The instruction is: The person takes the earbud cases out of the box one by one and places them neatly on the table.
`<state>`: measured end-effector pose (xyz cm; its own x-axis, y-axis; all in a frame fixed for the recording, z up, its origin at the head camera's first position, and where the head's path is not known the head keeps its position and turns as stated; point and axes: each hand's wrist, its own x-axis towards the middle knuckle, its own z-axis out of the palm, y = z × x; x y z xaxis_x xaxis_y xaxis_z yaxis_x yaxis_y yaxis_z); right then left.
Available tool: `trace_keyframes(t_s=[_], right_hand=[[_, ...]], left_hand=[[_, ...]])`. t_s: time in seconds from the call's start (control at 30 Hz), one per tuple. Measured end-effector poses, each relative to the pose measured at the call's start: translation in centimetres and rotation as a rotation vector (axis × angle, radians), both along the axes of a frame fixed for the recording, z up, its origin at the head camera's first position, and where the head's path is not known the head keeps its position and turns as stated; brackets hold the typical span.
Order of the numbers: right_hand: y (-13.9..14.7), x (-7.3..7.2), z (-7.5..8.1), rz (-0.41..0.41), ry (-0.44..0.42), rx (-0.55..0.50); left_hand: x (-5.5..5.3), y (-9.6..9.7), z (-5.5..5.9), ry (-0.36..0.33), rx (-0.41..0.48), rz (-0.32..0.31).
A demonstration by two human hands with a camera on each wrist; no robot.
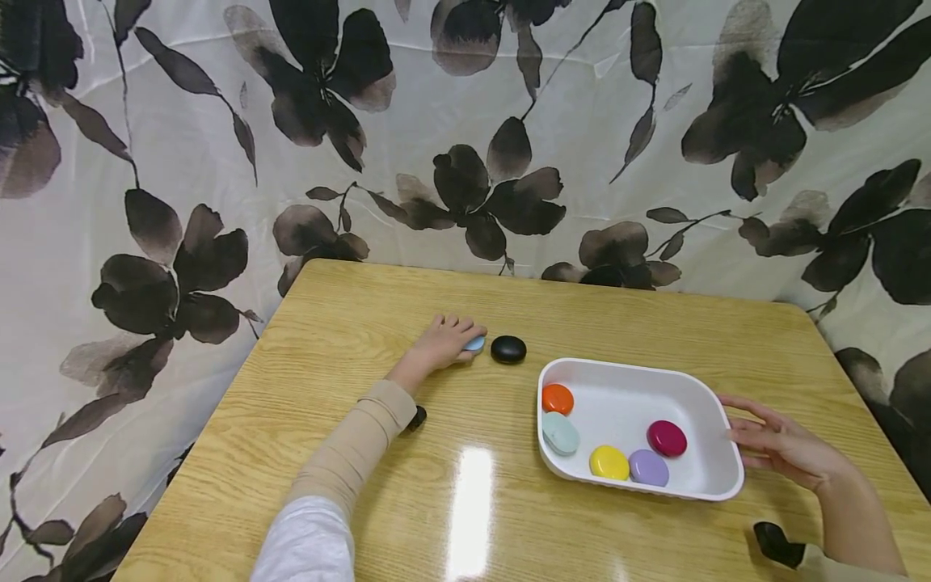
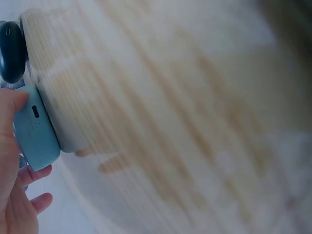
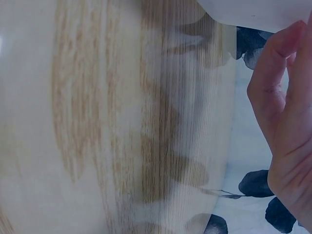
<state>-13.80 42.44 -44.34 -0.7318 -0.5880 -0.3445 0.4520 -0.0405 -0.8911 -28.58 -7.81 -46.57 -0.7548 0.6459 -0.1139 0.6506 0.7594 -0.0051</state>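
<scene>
My left hand (image 1: 442, 343), far left of the tray, grips a light blue rounded case (image 1: 474, 343) on the table. In the left wrist view the thumb lies on this light blue case, whose side has a small port slot. Close to its right sits a black rounded case (image 1: 508, 349), glossy and oval. My right hand (image 1: 789, 444) touches the right end of a white tray (image 1: 618, 368), fingers loosely bent against the rim. Inside the tray lie an orange case (image 1: 558, 399), a pale mint one, a yellow case (image 1: 609, 462), a purple case (image 1: 649, 468) and a crimson case (image 1: 667, 438).
The wooden table (image 1: 349, 323) ends at a floral cloth (image 1: 465, 105) hanging behind it and down its left side. Small black wrist devices show at both forearms, the right one (image 1: 777, 543) clearly. A bright light reflection lies on the tabletop.
</scene>
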Motion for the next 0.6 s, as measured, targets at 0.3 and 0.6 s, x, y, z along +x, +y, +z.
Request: trace_keyframes(t_s=[0.3, 0.6], right_hand=[[0.2, -0.1, -0.2, 0.010, 0.004, -0.029], [0.3, -0.3, -0.1, 0.007, 0.011, -0.031]], left_hand=[[0.2, 0.3, 0.1, -0.021, -0.025, 0.041], [1.7, 3.2, 2.9, 0.028, 0.142, -0.043]])
